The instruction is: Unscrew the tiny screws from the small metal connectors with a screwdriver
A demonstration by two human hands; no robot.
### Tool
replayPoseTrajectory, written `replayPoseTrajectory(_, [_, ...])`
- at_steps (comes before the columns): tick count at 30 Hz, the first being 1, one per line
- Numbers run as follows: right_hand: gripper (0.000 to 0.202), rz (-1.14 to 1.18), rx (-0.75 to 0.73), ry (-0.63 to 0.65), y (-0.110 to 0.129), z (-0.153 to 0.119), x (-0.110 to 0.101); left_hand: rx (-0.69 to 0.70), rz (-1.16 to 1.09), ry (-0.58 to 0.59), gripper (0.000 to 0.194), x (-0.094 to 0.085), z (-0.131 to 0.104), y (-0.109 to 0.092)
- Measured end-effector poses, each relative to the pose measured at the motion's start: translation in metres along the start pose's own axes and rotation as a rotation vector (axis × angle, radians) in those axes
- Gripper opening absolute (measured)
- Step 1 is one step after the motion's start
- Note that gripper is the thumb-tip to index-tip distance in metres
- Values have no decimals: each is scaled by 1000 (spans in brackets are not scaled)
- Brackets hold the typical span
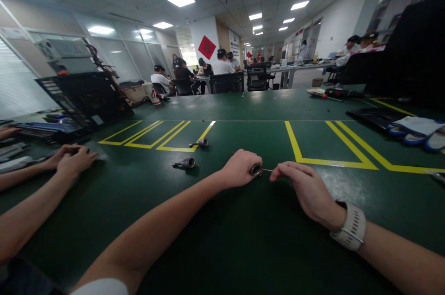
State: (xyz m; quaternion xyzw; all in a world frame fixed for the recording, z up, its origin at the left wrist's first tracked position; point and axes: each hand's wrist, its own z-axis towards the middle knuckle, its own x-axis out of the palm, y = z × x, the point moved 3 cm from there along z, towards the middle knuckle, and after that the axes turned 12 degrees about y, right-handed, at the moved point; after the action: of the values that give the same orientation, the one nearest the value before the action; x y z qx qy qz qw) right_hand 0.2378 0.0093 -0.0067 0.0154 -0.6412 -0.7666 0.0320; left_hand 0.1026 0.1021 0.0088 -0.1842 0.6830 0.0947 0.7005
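Note:
My left hand [240, 168] is closed around a cup-shaped metal bit [255, 170], its round open end facing toward me. From the right, my right hand [302, 184] pinches a thin metal rod [267, 170] between thumb and fingers. The rod's far end meets the side of the bit; the exact contact is too small to make out. Two similar cup-shaped bits with narrow shanks lie on the green table [222, 235] to the left: one bit [187, 163] nearer me, another bit [202, 142] across a yellow tape line.
At the left, a co-worker's hands [74, 158] work close to the table. Yellow tape [330, 163] marks boxes on the surface. Blue-and-white gloves [417, 130] lie at the right, with a power tool [342, 92] farther back. A black rack [86, 100] stands at the left.

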Motion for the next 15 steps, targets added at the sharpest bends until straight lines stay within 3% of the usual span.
replayPoseTrajectory(4, [22,278,89,-35,-10,4,-1,14,-143,-30,16,4,3,9])
replayPoseTrajectory(7, [24,301,86,-45,-11,2,0,0,-181,-28,17,5,4,12])
replayPoseTrajectory(13, [26,-189,19,-3,3,-6,8,-36,54,11,5,-3,0,2])
replayPoseTrajectory(15, [26,-229,27,13,4,-7,9,-23,146,29,7,-4,-1,-2])
